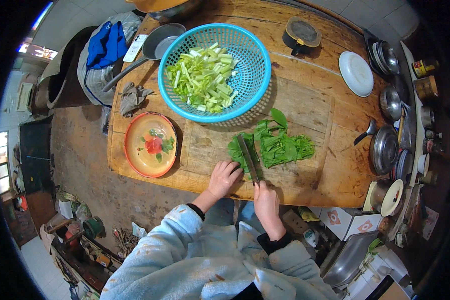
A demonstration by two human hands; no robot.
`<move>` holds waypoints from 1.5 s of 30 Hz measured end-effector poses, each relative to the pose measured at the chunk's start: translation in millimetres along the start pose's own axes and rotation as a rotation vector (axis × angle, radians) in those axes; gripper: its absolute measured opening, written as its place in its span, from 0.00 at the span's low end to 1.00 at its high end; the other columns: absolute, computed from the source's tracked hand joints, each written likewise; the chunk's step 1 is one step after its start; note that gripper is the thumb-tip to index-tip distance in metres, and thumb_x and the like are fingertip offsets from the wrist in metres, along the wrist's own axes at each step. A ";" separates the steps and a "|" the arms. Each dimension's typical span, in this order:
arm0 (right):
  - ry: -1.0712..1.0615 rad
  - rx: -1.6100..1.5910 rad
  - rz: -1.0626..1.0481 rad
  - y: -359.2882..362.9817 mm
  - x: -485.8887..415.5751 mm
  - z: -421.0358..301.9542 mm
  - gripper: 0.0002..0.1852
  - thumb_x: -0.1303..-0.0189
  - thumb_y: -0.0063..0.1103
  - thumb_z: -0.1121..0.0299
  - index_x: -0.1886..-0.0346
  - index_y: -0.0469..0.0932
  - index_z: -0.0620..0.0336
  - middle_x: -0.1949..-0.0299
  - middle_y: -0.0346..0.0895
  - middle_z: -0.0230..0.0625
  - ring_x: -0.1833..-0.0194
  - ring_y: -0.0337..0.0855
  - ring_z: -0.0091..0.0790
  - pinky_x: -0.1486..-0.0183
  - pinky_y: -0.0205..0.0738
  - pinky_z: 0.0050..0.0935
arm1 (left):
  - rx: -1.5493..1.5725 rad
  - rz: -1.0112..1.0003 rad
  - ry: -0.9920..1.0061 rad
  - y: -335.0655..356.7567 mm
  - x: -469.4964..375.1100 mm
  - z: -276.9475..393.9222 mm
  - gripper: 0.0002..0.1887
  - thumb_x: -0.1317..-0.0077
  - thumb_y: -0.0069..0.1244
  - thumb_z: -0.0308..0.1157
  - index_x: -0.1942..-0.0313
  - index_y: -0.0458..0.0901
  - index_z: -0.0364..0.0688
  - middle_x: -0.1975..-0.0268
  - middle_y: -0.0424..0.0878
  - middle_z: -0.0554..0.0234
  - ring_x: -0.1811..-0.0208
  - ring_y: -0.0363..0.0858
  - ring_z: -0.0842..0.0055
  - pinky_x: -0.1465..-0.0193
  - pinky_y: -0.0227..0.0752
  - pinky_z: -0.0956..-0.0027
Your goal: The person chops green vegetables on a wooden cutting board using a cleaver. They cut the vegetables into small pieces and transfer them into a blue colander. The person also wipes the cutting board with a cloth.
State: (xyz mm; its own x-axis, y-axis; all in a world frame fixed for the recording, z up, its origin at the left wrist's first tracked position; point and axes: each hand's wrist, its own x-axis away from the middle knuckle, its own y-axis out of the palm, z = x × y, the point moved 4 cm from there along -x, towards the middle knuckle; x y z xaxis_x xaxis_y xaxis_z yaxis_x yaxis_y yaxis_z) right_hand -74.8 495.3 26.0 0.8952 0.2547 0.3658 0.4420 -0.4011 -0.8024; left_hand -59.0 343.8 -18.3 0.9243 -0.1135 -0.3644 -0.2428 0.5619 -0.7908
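Observation:
Green leafy vegetables (287, 150) lie on a wooden cutting board (206, 144), cut pieces to the right of the blade and a smaller bunch to its left. My right hand (266, 204) is closed around the handle of a kitchen knife (248, 157), whose blade stands between the two portions. Bent fingers of my left hand (224, 179) rest at the near end of the left bunch; the fingertips are partly hidden. Beyond the board's far left part, a turquoise plastic colander (260, 88) holds chopped celery (206, 78).
An enamel plate with a flower pattern (144, 129) and a crumpled rag (133, 98) lie at the left. Behind them are a long-handled pan (159, 43) and a phone (135, 48). A white dish (356, 74) and metal lids (385, 149) sit at the right.

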 end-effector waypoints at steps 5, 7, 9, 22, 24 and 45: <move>-0.022 -0.212 0.037 -16.5 7.9 -3.7 0.10 0.34 0.49 0.65 0.65 0.73 0.63 0.80 0.74 0.54 0.73 0.78 0.59 0.73 0.69 0.51 | 0.016 -0.032 -0.040 -3.8 -3.3 -2.0 0.24 0.53 0.64 0.34 0.55 0.76 0.40 0.50 0.73 0.51 0.50 0.72 0.56 0.51 0.68 0.56; -0.032 -0.284 0.098 -28.4 16.3 2.0 0.09 0.35 0.50 0.67 0.66 0.73 0.63 0.79 0.74 0.55 0.72 0.78 0.59 0.73 0.69 0.50 | 0.080 -0.045 -0.100 -8.4 -8.8 -3.3 0.32 0.56 0.66 0.38 0.50 0.73 0.39 0.45 0.68 0.46 0.44 0.68 0.51 0.44 0.65 0.52; -0.064 -0.283 0.182 -41.2 23.6 13.3 0.08 0.36 0.51 0.69 0.67 0.73 0.64 0.78 0.74 0.55 0.72 0.77 0.59 0.72 0.69 0.49 | 0.181 -0.067 -0.190 -12.7 -20.1 -9.4 0.41 0.58 0.68 0.41 0.44 0.68 0.39 0.39 0.62 0.41 0.37 0.61 0.46 0.36 0.59 0.49; 0.357 -0.606 0.339 -84.5 46.6 121.7 0.16 0.32 0.47 0.64 0.73 0.70 0.66 0.87 0.65 0.34 0.87 0.68 0.27 0.84 0.61 0.29 | -0.128 -0.597 -0.060 23.9 -50.4 12.0 0.51 0.55 0.64 0.52 0.32 0.55 0.49 0.31 0.51 0.40 0.29 0.46 0.45 0.32 0.49 0.43; 0.377 -0.615 0.353 -86.8 51.7 128.3 0.16 0.31 0.46 0.64 0.74 0.70 0.66 0.87 0.66 0.34 0.87 0.68 0.27 0.84 0.61 0.29 | -0.168 -0.633 -0.002 24.2 -41.9 4.9 0.46 0.53 0.63 0.46 0.34 0.59 0.48 0.31 0.53 0.45 0.29 0.48 0.50 0.32 0.52 0.48; 0.368 -0.562 0.239 -65.0 18.4 212.4 0.16 0.32 0.44 0.64 0.67 0.73 0.70 0.71 0.74 0.58 0.66 0.75 0.59 0.65 0.66 0.46 | -0.085 0.482 -0.124 -153.4 -224.9 -48.0 0.21 0.49 0.59 0.22 0.53 0.77 0.39 0.51 0.76 0.51 0.48 0.74 0.56 0.44 0.67 0.59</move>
State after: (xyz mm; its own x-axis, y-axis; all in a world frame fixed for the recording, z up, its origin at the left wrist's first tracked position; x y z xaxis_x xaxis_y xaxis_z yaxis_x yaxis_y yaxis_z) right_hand -99.4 713.0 -15.3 0.8887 -0.1710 0.4254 0.1051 -0.8273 -0.5519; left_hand -243.8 243.7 161.4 0.7281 0.2435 -0.6407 -0.6688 0.4571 -0.5863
